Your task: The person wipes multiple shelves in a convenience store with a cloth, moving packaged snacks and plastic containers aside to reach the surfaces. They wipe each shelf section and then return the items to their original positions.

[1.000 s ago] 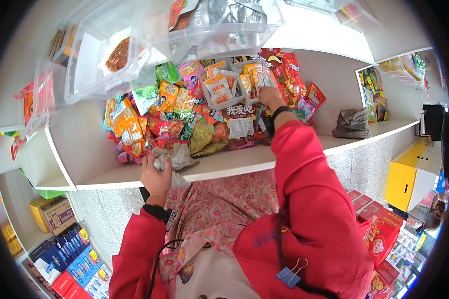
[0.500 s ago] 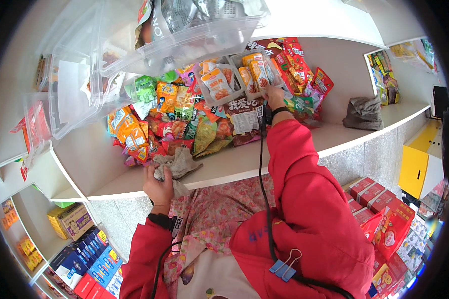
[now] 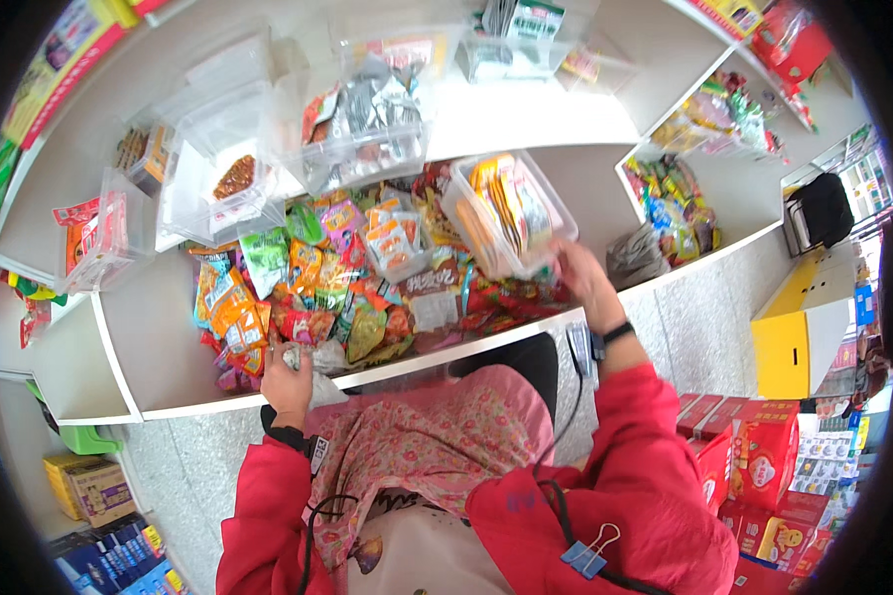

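Observation:
My right hand (image 3: 587,283) grips the near right edge of a clear plastic box (image 3: 539,260) that is tilted and lifted above the shelf. Yellow and orange snack packets (image 3: 506,198) stand inside it. At the shelf's front edge my left hand (image 3: 288,385) is closed on a crumpled grey cloth (image 3: 322,359). A heap of colourful snack bags (image 3: 332,278) lies beyond the cloth, in the same compartment. A smaller clear box of orange-and-white packets (image 3: 397,240) rests on the heap, left of the lifted box.
Clear boxes, one with silver bags (image 3: 372,124), stand on the shelf above. A second grey cloth (image 3: 637,256) lies at the shelf's right, near bagged snacks (image 3: 680,203). Red cartons (image 3: 764,436) are stacked at my right, and a yellow-and-white cabinet (image 3: 789,342) stands beyond.
My right hand has lifted the right-hand box off the heap and tilted it, moving right. My left hand stays with the cloth at the shelf edge. The view has shifted, showing more of the upper shelf.

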`<action>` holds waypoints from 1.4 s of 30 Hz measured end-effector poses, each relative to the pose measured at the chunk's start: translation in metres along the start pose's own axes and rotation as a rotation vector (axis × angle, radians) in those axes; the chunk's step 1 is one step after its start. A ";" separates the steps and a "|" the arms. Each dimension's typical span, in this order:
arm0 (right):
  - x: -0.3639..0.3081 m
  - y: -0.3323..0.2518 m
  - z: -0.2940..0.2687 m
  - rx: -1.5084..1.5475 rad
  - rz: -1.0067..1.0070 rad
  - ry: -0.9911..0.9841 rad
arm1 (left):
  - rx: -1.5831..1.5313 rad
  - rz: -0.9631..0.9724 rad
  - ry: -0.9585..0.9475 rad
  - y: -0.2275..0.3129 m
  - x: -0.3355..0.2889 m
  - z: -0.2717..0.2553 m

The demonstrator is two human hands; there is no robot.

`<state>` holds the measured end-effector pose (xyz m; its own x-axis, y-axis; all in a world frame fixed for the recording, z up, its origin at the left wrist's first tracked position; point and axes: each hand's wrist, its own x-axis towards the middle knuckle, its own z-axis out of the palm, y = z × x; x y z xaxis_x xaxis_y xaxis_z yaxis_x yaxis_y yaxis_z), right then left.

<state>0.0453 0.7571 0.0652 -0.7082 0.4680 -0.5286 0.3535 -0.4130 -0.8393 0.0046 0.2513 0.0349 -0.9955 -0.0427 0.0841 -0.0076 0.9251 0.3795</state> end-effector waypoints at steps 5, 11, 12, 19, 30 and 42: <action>-0.114 -0.018 -0.021 0.083 -0.022 -0.006 | -0.075 0.026 0.084 -0.001 -0.001 0.002; -0.149 -0.071 0.002 0.413 -0.079 0.066 | -0.094 0.007 0.053 0.002 -0.002 -0.003; -0.137 -0.078 0.016 0.475 -0.149 -0.025 | -0.096 0.016 0.055 0.002 -0.003 -0.004; -0.013 -0.128 0.164 0.916 -0.240 0.122 | -0.068 0.027 0.093 0.001 -0.003 -0.002; -0.047 -0.078 0.115 0.234 -0.443 0.228 | -0.100 0.066 0.144 0.001 -0.004 0.000; -0.003 -0.141 0.152 0.211 -0.367 -0.081 | -0.144 0.044 0.111 -0.002 -0.001 0.004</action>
<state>-0.0955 0.6951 0.2042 -0.8127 0.5541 -0.1805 -0.0577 -0.3848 -0.9212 0.0056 0.2509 0.0304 -0.9781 -0.0521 0.2014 0.0569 0.8640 0.5002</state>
